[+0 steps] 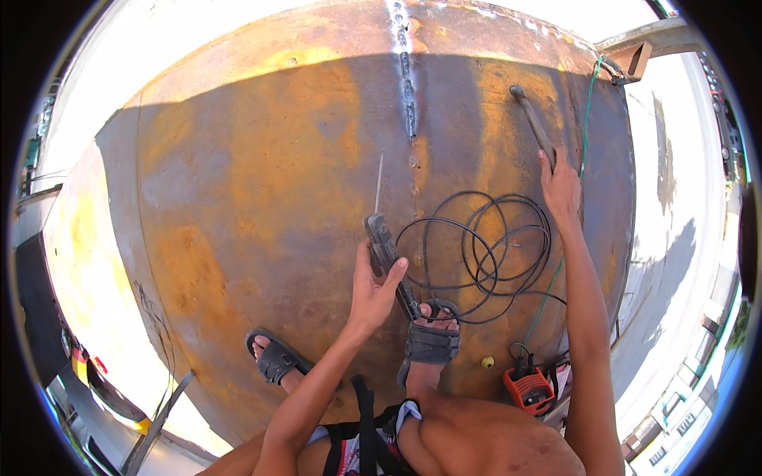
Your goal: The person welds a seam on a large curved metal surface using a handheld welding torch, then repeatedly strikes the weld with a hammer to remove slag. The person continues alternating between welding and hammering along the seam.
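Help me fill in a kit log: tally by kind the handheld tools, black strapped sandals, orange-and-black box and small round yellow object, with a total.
Handheld tools: 2 (dark blocky holder with thin metal rod, left hand; long brownish-grey tool with rounded end, right hand)
Black strapped sandals: 2
Orange-and-black box: 1
Small round yellow object: 1
Total: 6

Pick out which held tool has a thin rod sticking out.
The black holder in the left hand: a thin rod juts from its far end. The stick-like tool in the right hand shows no such rod.
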`<state>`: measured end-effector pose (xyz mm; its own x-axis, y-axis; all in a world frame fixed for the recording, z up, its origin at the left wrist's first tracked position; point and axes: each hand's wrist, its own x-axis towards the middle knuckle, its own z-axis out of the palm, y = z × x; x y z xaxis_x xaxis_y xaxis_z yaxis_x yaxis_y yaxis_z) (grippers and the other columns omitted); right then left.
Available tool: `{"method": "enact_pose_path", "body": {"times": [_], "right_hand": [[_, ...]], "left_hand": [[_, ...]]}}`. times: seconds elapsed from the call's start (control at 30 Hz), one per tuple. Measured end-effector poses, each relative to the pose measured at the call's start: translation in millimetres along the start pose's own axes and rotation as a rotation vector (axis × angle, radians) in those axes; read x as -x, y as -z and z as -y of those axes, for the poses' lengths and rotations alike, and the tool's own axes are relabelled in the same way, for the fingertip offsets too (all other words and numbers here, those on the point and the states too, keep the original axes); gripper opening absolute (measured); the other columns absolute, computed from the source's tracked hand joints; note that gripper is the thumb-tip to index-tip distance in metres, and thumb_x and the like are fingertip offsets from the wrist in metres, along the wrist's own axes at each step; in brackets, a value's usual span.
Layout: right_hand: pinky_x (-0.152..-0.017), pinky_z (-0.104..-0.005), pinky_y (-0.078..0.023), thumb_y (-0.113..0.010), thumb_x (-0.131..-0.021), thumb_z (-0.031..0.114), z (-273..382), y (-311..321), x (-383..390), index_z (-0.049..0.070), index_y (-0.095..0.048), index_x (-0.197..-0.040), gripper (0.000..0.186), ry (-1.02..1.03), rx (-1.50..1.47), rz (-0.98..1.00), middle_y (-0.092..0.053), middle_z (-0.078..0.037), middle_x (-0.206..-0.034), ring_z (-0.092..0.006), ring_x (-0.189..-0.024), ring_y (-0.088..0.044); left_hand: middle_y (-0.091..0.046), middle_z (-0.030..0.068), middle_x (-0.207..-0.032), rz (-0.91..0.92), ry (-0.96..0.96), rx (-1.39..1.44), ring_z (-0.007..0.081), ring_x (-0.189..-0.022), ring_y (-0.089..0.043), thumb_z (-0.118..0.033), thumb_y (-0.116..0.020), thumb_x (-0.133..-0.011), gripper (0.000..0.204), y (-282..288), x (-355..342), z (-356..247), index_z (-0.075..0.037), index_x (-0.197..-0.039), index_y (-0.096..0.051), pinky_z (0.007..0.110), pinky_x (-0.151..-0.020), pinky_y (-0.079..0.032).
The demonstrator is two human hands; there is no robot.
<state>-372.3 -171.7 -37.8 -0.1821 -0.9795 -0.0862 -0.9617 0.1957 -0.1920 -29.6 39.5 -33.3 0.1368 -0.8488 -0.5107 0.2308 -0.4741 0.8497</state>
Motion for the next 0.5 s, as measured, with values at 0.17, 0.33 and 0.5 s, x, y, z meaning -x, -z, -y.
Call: {"method": "enact_pose_path", "body": {"times": [0.17,0.33,0.5], "right_hand": [[-0.084,-0.0514,-0.055,-0.065,-0.109,0.034,-9,2,12,-0.002,-0.06,-0.135,0.044,0.365,0.158,-0.223,-0.069,-0.027,-0.118,-0.0417,-0.107,-0.07],[-0.08,-0.0493,-0.055,-0.069,-0.107,0.035,103,29,107,-0.002,-0.059,-0.137,0.048,0.302,-0.676,0.404,-0.073,-0.022,-0.096,-0.0394,-0.091,-0.072],[-0.082,-0.0531,-0.055,-0.064,-0.11,0.031,129,-9,181,0.001,-0.046,-0.148,0.052,0.232,-0.935,0.679,-0.074,-0.029,-0.104,-0.0477,-0.092,-0.073]], "left_hand": [[-0.06,0.0128,-0.131,0.114,-0.025,-0.068,0.0162,-0.115,-0.062,-0.025,-0.075,-0.106,0.072,-24,-14,2,0.006,-0.157,-0.036,0.034,-0.094,-0.058],[-0.061,0.0116,-0.133,0.084,-0.014,-0.076,0.0144,-0.118,-0.061,-0.027,-0.073,-0.108,0.073,-30,-22,-8,0.008,-0.159,-0.035,0.031,-0.095,-0.056],[-0.061,0.0196,-0.139,0.076,-0.057,0.015,0.0235,-0.123,-0.062,-0.03,-0.068,-0.11,0.069,-23,-40,7,0.008,-0.159,-0.038,0.038,-0.107,-0.051]]}}
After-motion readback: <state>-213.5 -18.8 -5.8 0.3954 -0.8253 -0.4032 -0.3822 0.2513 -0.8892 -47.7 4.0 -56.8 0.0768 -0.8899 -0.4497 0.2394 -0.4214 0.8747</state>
